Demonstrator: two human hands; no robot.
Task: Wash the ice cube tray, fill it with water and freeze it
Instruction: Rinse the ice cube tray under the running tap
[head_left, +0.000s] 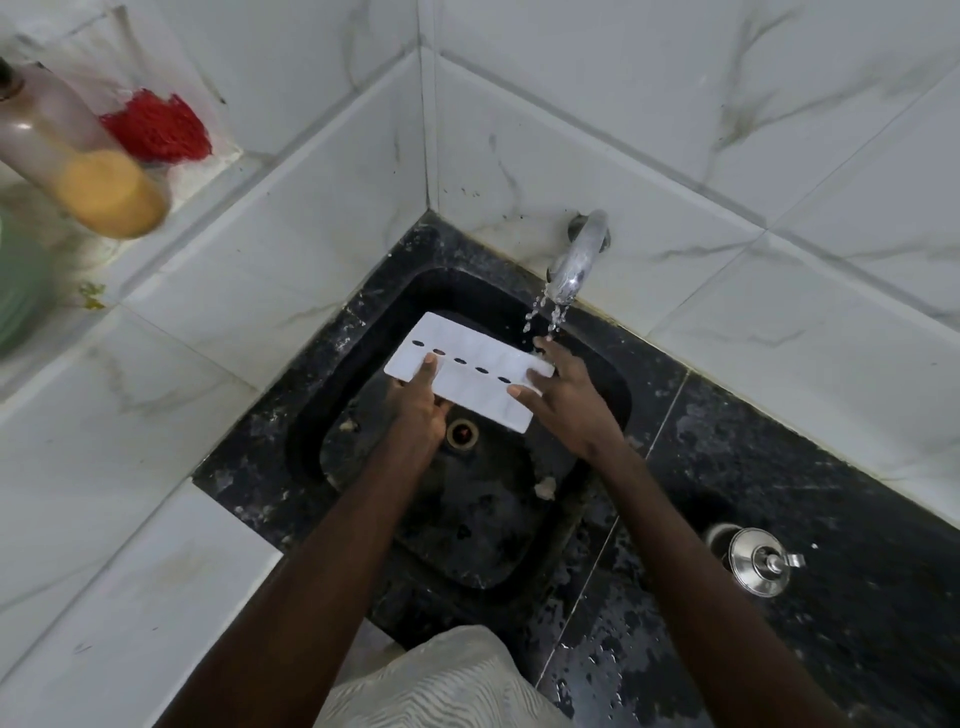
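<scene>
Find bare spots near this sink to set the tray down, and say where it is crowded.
Free: the black counter between sink and steel lid; the white tiled ledge left of the sink. Crowded: the shelf with bottle, red scrubber and green plate; the sink under the tap, where left hand and right hand hold the tray.

Single head-worn wide-angle view. It looked steeply down from above the person's chest into a tiled wall corner, at close, arm's-length range. The sink (306, 441) sat mid-frame, with the tap (574, 260) just right of centre. The left hand (421, 410) and right hand (566, 400) reached up from the bottom edge, holding the ice cube tray (483, 397) near centre. The black counter (831, 597) filled the lower right. The far-left edge was blurred.
</scene>
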